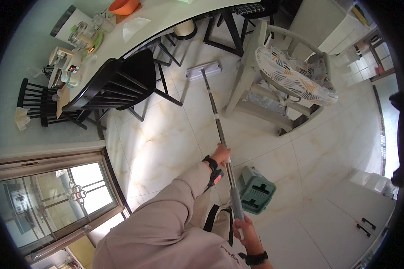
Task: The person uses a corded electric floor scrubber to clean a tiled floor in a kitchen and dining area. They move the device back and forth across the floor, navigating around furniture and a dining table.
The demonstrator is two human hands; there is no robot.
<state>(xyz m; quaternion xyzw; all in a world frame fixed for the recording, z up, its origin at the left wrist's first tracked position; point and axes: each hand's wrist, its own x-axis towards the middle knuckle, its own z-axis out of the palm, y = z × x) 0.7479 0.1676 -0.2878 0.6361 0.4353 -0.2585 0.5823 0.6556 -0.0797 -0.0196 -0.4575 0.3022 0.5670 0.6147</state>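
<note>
A flat mop with a long metal pole (212, 104) stretches away from me across the marble-patterned tile floor (165, 134). My left hand (221, 154) grips the pole about midway, with a black band on that wrist. Lower down, my right hand (246, 232) is closed around the end of the grey handle sleeve (235, 201). The mop's rectangular head (203, 71) lies flat on the floor between a black chair and a wooden high chair. Beside the pole, to the right of my legs, stands a green mop bucket (257, 190) with dark slots in its top.
To the left, a black spindle-back chair (121, 84) stands against a white table (175, 13) holding jars and an orange bowl (124, 6). The high chair (249, 67) with a patterned seat cover (289, 74) is at right. White cabinets (336, 218) line the lower right; a framed glass door (64, 198) is lower left.
</note>
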